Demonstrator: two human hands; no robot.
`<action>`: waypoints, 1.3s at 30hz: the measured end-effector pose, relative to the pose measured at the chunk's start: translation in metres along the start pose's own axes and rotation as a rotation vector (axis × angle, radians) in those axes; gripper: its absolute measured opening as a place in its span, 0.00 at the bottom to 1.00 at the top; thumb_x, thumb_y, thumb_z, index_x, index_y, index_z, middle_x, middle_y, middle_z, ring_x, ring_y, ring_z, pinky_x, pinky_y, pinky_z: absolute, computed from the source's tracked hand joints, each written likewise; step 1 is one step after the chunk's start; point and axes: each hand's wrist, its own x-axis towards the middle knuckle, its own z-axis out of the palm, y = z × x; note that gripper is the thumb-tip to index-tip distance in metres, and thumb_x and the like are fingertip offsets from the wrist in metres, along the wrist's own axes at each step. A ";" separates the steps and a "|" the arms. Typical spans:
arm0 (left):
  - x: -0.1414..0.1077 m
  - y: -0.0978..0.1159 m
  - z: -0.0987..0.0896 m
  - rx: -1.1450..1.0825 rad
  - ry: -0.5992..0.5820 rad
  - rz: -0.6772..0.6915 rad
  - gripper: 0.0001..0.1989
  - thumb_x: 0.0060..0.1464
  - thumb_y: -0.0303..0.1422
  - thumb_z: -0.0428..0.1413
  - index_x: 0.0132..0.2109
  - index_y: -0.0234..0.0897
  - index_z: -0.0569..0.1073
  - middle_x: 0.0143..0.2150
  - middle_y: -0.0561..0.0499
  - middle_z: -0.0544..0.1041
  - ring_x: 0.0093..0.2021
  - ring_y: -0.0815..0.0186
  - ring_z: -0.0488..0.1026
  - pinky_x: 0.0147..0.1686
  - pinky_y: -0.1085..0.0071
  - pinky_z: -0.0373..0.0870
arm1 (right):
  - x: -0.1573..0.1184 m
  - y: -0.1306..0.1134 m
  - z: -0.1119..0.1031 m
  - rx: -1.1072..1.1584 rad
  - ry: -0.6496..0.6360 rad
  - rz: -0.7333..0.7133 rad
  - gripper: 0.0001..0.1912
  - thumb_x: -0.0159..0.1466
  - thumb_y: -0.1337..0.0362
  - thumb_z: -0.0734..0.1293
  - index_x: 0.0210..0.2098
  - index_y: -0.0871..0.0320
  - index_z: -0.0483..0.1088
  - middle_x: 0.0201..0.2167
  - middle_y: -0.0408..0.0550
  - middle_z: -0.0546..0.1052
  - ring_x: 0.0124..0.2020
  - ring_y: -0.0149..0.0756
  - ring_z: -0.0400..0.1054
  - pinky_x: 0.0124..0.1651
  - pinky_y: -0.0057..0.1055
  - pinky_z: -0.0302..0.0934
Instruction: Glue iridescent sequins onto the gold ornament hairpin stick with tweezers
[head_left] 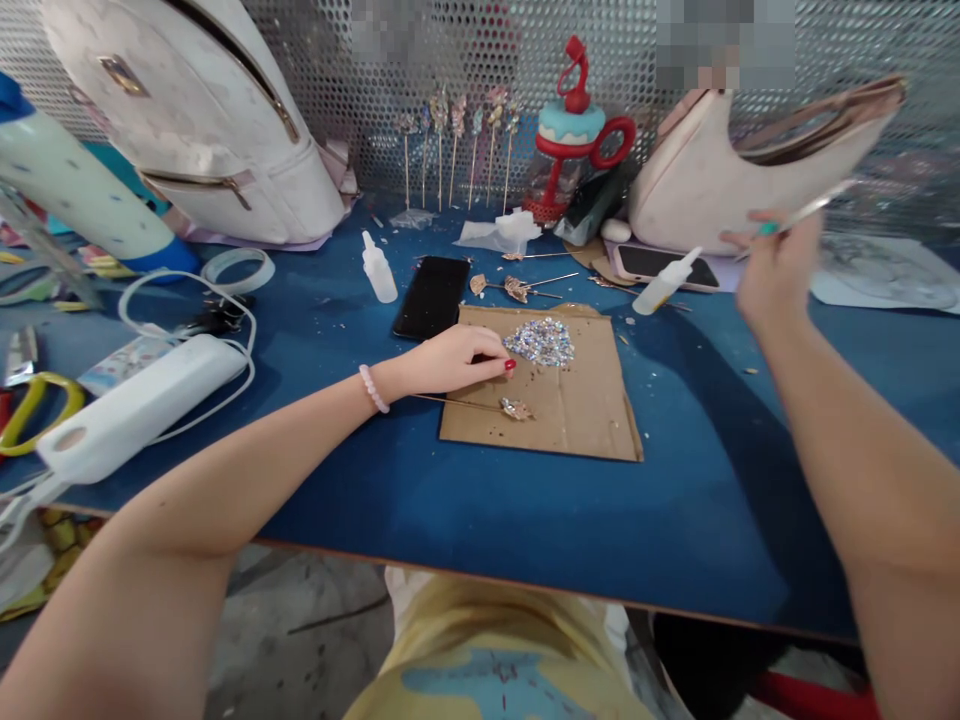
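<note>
My left hand [457, 360] rests on the left part of a brown cardboard sheet [592, 400], its fingers bent together beside a pile of shiny stones [541, 342]. Whether anything is between those fingers is hidden. Just below it lies a thin stick with a small golden ornament [517, 408]. Raised at the right, in front of the pale bag [675, 190], my right hand [784, 255] grips a thin, light-coloured tool [821, 200]. More golden ornaments on sticks [517, 288] lie behind the cardboard.
Around the cardboard are a black phone [433, 297], a white glue bottle [379, 270] and another [667, 282]. Decorated sticks [457, 150] and a red-handled cup [570, 140] stand at the back. A backpack [210, 120], white device [142, 405] and yellow-handled scissors [45, 410] are left.
</note>
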 end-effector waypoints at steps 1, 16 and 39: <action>0.000 0.000 0.000 0.001 -0.003 -0.001 0.15 0.63 0.36 0.48 0.37 0.36 0.77 0.37 0.49 0.77 0.37 0.68 0.73 0.40 0.72 0.66 | 0.003 0.017 0.005 -0.073 -0.098 0.038 0.10 0.66 0.67 0.62 0.46 0.61 0.67 0.48 0.66 0.76 0.40 0.37 0.77 0.36 0.33 0.60; 0.001 0.001 -0.002 0.002 -0.057 -0.049 0.16 0.64 0.37 0.47 0.38 0.37 0.77 0.40 0.50 0.76 0.39 0.70 0.73 0.42 0.74 0.66 | -0.009 0.035 0.016 -0.391 -0.312 -0.066 0.11 0.68 0.66 0.54 0.48 0.61 0.63 0.44 0.66 0.77 0.43 0.45 0.69 0.45 0.40 0.56; 0.003 0.003 0.001 0.084 -0.056 -0.050 0.17 0.65 0.40 0.46 0.38 0.38 0.76 0.38 0.52 0.77 0.40 0.70 0.73 0.44 0.74 0.68 | -0.011 0.044 0.022 -0.413 -0.338 -0.160 0.16 0.69 0.58 0.51 0.48 0.62 0.61 0.44 0.63 0.74 0.53 0.55 0.66 0.58 0.59 0.51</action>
